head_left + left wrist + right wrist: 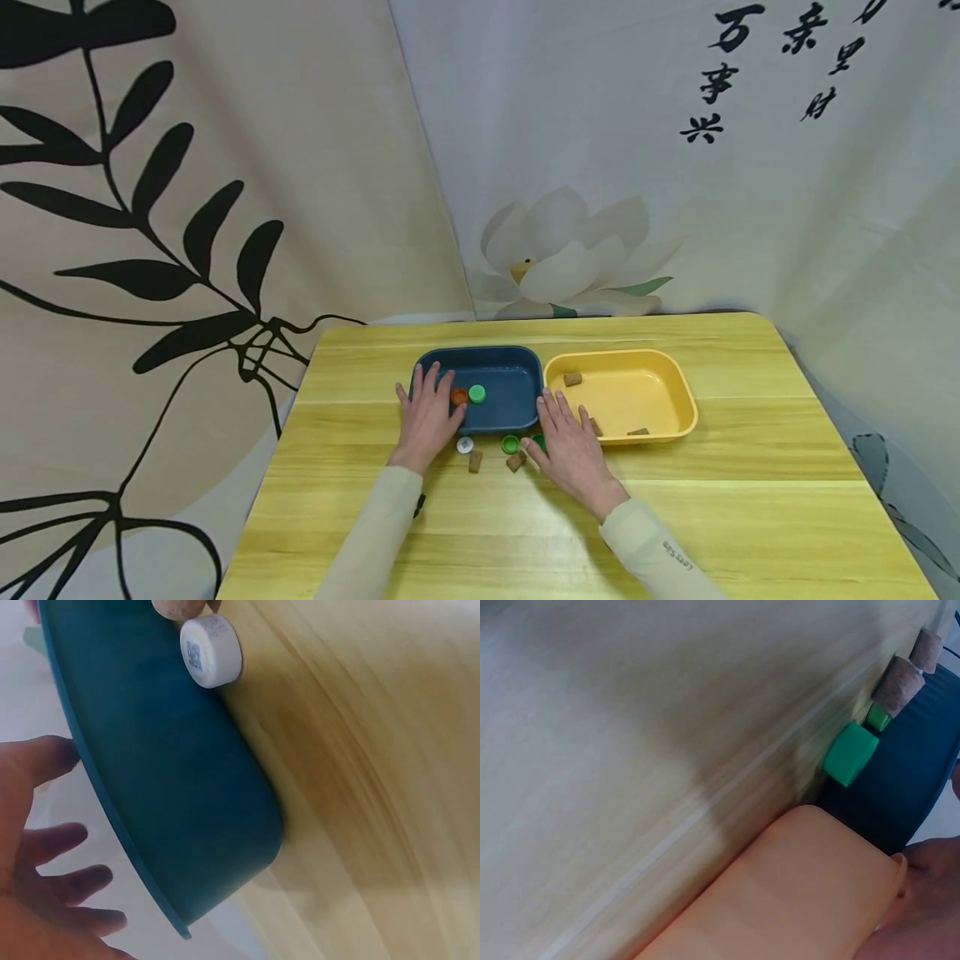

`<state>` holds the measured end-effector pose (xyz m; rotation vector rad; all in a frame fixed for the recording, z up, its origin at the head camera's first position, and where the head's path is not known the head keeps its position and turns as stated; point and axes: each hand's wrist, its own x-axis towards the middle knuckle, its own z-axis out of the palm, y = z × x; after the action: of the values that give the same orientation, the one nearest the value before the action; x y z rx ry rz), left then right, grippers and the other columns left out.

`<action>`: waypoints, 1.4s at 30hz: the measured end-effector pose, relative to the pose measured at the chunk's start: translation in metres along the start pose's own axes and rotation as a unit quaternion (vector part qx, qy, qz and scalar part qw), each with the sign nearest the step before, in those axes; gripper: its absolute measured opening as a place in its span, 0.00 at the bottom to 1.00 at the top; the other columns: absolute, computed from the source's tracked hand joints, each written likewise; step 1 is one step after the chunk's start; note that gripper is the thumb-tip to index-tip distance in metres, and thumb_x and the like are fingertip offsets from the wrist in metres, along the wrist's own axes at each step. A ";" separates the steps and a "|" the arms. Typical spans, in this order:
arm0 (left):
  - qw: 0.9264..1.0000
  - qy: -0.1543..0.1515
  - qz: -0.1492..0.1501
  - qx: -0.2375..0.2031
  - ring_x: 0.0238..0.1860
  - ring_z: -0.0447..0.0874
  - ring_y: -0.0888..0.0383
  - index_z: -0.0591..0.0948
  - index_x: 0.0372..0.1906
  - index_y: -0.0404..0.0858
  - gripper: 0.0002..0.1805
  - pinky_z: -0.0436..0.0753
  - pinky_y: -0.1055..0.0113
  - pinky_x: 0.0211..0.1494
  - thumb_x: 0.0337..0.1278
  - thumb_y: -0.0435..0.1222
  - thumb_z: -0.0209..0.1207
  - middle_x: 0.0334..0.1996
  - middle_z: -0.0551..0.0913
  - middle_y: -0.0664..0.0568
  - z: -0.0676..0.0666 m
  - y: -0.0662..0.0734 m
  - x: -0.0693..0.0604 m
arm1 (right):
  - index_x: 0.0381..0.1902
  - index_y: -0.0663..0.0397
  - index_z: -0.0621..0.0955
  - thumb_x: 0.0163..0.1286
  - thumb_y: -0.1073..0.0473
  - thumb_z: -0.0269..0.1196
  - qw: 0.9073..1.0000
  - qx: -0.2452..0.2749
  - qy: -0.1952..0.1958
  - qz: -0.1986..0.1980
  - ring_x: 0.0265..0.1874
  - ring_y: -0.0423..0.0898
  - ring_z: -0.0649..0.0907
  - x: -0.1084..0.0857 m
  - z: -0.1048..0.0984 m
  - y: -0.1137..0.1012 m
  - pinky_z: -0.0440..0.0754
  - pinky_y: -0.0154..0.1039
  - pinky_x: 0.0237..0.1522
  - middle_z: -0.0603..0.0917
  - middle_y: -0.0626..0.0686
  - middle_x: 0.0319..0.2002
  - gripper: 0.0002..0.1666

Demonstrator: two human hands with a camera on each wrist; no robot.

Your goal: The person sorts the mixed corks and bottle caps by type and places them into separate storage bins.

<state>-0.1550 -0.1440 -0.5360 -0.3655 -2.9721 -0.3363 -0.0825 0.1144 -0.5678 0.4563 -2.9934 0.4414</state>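
Note:
My left hand (429,412) reaches over the left end of a blue tray (517,425), its fingers spread above it. Close to its thumb, an orange bottle cap (459,397) and a green bottle cap (477,393) lie in that tray. In the left wrist view, the thumb is by the rim of the blue tray (180,802). My right hand (573,454) extends over the left edge of a yellow tray (648,392), fingers fairly straight; a cork (596,427) shows beside them. The right wrist view shows only part of this hand (922,900) behind the tray rim.
In front of the blue tray lie a white cap (465,445), a green cap (510,444), another green cap (538,441) and two corks, one (476,462) left and one (516,461) right. More corks (573,379) lie inside the yellow tray. A curtain hangs behind the table (750,500).

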 end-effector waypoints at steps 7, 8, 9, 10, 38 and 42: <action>0.997 0.051 0.024 -0.046 0.78 0.55 0.30 0.71 0.74 0.37 0.38 0.53 0.21 0.70 0.66 0.50 0.67 0.78 0.62 0.37 -0.001 -0.002 -0.025 | 0.79 0.64 0.62 0.79 0.34 0.53 1.000 0.004 0.001 0.000 0.80 0.59 0.56 0.000 0.000 0.000 0.56 0.66 0.75 0.56 0.61 0.81 0.47; 0.997 0.054 0.027 -0.051 0.78 0.55 0.31 0.71 0.75 0.37 0.38 0.53 0.22 0.70 0.66 0.50 0.67 0.78 0.62 0.37 -0.001 -0.002 -0.029 | 0.79 0.64 0.62 0.79 0.34 0.53 1.000 0.005 0.002 0.000 0.80 0.59 0.56 0.000 0.000 0.000 0.56 0.66 0.75 0.56 0.61 0.81 0.47; 0.996 0.057 0.029 -0.056 0.78 0.55 0.31 0.70 0.75 0.36 0.39 0.53 0.22 0.70 0.66 0.50 0.67 0.78 0.62 0.37 -0.001 -0.002 -0.033 | 0.79 0.64 0.62 0.79 0.34 0.53 1.000 0.006 0.000 0.001 0.80 0.59 0.55 0.000 0.000 0.000 0.56 0.66 0.75 0.56 0.61 0.81 0.47; 0.996 0.059 0.032 -0.058 0.78 0.55 0.31 0.70 0.75 0.36 0.39 0.52 0.22 0.71 0.66 0.50 0.67 0.78 0.62 0.37 -0.001 -0.002 -0.037 | 0.80 0.64 0.62 0.79 0.34 0.53 1.000 0.007 -0.001 0.002 0.81 0.59 0.55 0.000 0.000 0.000 0.56 0.66 0.75 0.56 0.60 0.81 0.47; 0.988 0.110 0.077 -0.077 0.76 0.61 0.32 0.73 0.72 0.35 0.40 0.58 0.25 0.70 0.60 0.48 0.71 0.76 0.65 0.36 0.008 0.015 -0.094 | 0.74 0.58 0.72 0.72 0.33 0.60 0.988 0.028 0.155 -0.008 0.77 0.63 0.63 -0.027 -0.017 -0.016 0.64 0.69 0.70 0.69 0.59 0.76 0.45; 0.989 0.103 0.076 -0.073 0.76 0.60 0.33 0.74 0.72 0.35 0.39 0.60 0.25 0.70 0.59 0.49 0.71 0.76 0.65 0.37 0.011 0.014 -0.099 | 0.73 0.57 0.74 0.70 0.35 0.63 0.986 0.017 0.161 -0.024 0.76 0.64 0.65 -0.031 -0.014 -0.019 0.64 0.69 0.70 0.71 0.59 0.75 0.44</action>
<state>-0.0571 -0.1508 -0.5590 -0.5339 -2.7063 -0.5407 -0.0468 0.1098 -0.5527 0.4128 -2.6615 0.5097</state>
